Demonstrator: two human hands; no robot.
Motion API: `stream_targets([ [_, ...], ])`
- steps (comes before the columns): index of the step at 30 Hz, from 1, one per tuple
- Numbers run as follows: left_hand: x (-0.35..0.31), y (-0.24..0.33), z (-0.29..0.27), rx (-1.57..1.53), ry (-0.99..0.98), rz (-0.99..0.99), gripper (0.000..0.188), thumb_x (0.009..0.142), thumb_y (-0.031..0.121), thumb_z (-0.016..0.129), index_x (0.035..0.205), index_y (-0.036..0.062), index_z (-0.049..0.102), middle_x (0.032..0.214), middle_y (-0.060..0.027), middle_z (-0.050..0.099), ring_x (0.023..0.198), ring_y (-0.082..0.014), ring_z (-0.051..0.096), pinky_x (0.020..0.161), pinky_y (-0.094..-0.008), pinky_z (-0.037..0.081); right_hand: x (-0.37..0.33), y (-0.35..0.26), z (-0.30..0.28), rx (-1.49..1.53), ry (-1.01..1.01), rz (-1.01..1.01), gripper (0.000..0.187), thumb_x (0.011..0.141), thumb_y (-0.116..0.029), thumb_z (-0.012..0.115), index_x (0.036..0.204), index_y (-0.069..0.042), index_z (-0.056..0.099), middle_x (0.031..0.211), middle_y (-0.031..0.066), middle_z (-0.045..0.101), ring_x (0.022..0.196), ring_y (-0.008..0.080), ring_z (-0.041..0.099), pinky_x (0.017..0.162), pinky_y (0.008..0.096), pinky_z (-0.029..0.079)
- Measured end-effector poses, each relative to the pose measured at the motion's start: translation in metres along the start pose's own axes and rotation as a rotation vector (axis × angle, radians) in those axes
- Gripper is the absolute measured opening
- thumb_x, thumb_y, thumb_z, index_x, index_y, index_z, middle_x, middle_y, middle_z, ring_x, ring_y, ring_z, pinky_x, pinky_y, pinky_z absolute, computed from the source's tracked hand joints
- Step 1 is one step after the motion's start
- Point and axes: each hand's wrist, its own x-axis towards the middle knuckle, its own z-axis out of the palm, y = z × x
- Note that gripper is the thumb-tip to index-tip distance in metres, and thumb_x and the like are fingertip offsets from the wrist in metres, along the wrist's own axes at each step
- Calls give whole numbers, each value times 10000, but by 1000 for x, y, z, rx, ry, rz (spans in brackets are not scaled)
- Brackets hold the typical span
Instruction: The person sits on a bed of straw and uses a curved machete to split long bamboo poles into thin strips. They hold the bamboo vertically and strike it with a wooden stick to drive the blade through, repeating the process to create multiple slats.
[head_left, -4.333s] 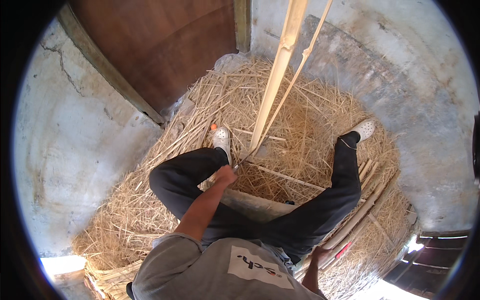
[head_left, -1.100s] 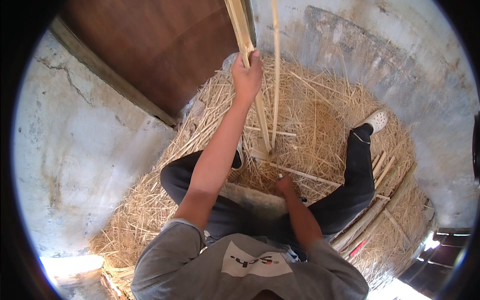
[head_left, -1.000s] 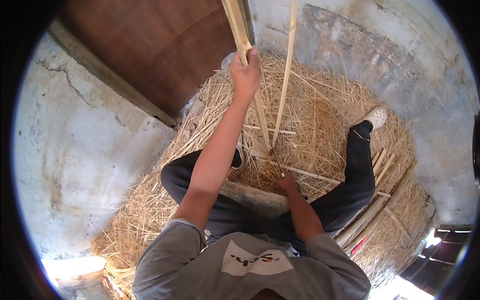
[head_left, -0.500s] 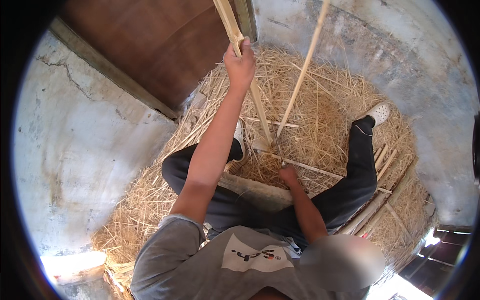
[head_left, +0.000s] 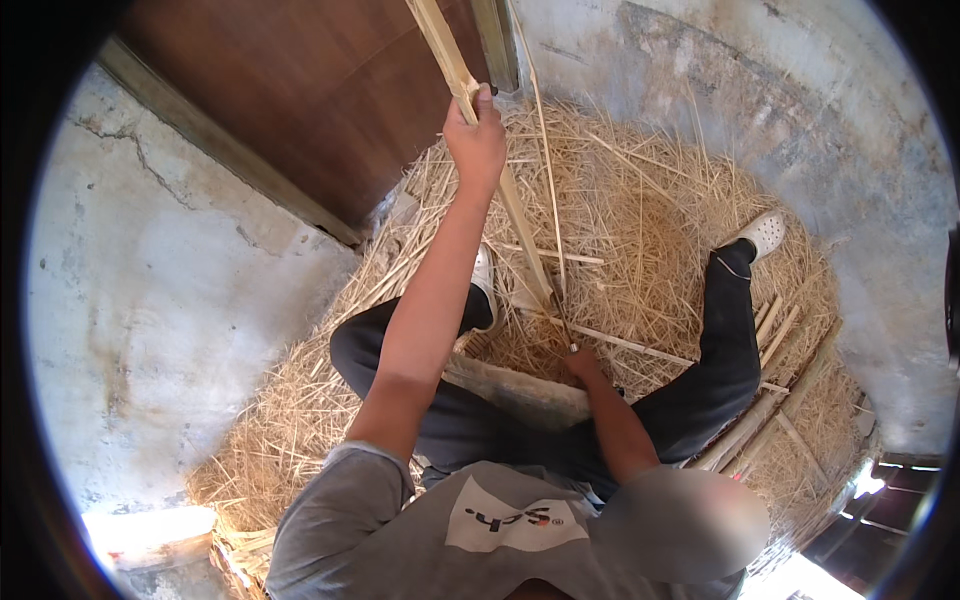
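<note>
My left hand [head_left: 477, 145], arm stretched far forward, is closed around a long pale bamboo strip [head_left: 522, 225]. The strip runs from the top edge of the picture, through my grip, down to the straw between my legs. My right hand [head_left: 584, 366] is low and near my lap, closed on the handle of a knife [head_left: 567, 326]. The knife's thin dark blade points away from me and meets the lower end of the bamboo. A slender bamboo sliver [head_left: 548, 160] rises from beside the blade, bending slightly toward the top. Its exact join with the strip is too small to tell.
Loose straw-like shavings [head_left: 640, 230] cover the floor around my legs. A rough block [head_left: 520, 392] lies before my lap. Cut bamboo pieces [head_left: 750, 430] lie by my right leg. A brown door [head_left: 310, 90] and stained walls [head_left: 800, 130] surround me.
The slender sliver's upper part has swung left, closer to the strip. My right hand with the knife has shifted slightly nearer to me; my left hand keeps its grip, slightly lower.
</note>
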Motion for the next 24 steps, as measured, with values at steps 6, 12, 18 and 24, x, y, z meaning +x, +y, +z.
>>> stream_targets([
  [6, -3, 15, 0, -88, -15, -9, 205, 996, 236, 602, 920, 69, 511, 634, 22, 465, 502, -58, 431, 441, -228, 356, 11, -6, -12, 162, 30, 64, 331, 815, -209, 650, 1002, 64, 642, 841, 221, 660, 727, 360, 649, 660, 468, 499],
  [12, -18, 22, -13, -199, -30, -85, 210, 1000, 230, 595, 903, 70, 502, 647, 13, 458, 515, -63, 424, 452, -231, 353, -33, -77, -67, 188, 331, -127, 269, 778, -204, 653, 918, 25, 665, 822, 244, 673, 843, 426, 665, 735, 522, 501],
  [18, -21, 31, -23, -169, -78, -137, 264, 1028, 257, 533, 851, 74, 462, 634, 0, 431, 516, -78, 404, 454, -241, 346, 43, -123, -87, 320, 457, -288, 236, 806, -193, 687, 837, 36, 637, 751, 225, 649, 705, 401, 651, 649, 485, 497],
  [24, -19, 32, -36, -196, -156, -229, 311, 1038, 306, 503, 835, 76, 450, 622, -17, 416, 529, -103, 399, 468, -254, 347, 113, -115, -49, -7, 404, 9, 278, 848, -275, 713, 931, -12, 689, 800, 164, 690, 775, 345, 685, 708, 483, 541],
])
